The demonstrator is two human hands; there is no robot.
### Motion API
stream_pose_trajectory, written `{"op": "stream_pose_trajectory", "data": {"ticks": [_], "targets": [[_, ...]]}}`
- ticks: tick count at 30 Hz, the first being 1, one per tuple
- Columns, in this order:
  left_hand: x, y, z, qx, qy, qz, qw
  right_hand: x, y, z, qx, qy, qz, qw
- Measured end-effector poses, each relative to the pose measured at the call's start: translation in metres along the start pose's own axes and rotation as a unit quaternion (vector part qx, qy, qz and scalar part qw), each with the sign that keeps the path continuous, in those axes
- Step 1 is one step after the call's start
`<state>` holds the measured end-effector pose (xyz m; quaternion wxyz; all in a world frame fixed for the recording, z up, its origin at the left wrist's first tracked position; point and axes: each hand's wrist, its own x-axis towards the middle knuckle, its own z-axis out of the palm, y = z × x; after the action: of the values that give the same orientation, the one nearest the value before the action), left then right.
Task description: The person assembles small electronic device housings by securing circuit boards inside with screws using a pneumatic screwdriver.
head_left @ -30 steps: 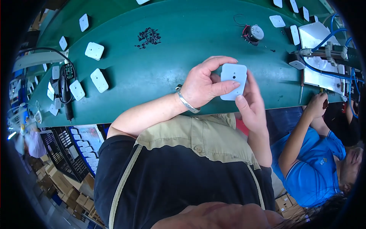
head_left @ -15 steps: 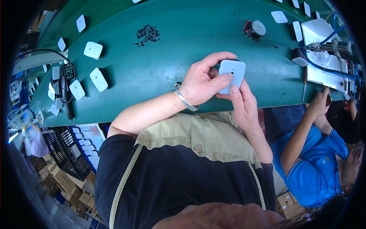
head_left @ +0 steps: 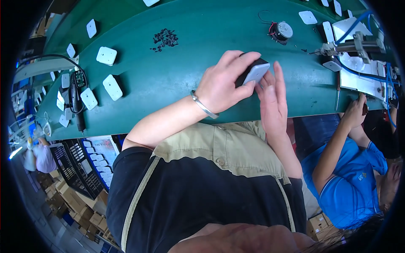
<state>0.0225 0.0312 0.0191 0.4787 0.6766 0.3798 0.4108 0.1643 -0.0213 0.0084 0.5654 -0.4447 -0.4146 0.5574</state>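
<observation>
A person leans over a green desk. The left hand, a metal bangle on its wrist, curls over a small white-and-dark block, gripping it from above. The right hand lies flat against the block's near side, fingers straight. White plates and a heap of black screws lie apart to the left. A co-worker in blue sits to the right.

- The left hand covers most of the white plastic case.
- The black bits on the worktop are too small to identify.
- The coworker's hand is partly hidden under the worktop edge.
</observation>
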Motion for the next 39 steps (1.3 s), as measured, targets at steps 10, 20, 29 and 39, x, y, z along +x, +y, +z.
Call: {"op": "stream_pose_trajectory", "data": {"ticks": [10, 20, 29, 39], "targets": [[0.011, 0.05, -0.011, 0.406, -0.139, 0.119, 0.896, 0.027, 0.014, 0.018, 0.243, 0.023, 0.08, 0.967], [0.015, 0.032, -0.02, 0.291, -0.141, 0.168, 0.931, 0.021, 0.015, 0.018, 0.339, 0.033, 0.184, 0.922], [0.006, -0.008, -0.032, 0.114, -0.059, 0.129, 0.983, 0.022, 0.021, 0.013, 0.412, -0.01, 0.209, 0.887], [-0.005, -0.04, -0.037, -0.186, 0.021, -0.072, 0.98, 0.019, 0.005, -0.004, 0.319, 0.012, 0.166, 0.933]]}}
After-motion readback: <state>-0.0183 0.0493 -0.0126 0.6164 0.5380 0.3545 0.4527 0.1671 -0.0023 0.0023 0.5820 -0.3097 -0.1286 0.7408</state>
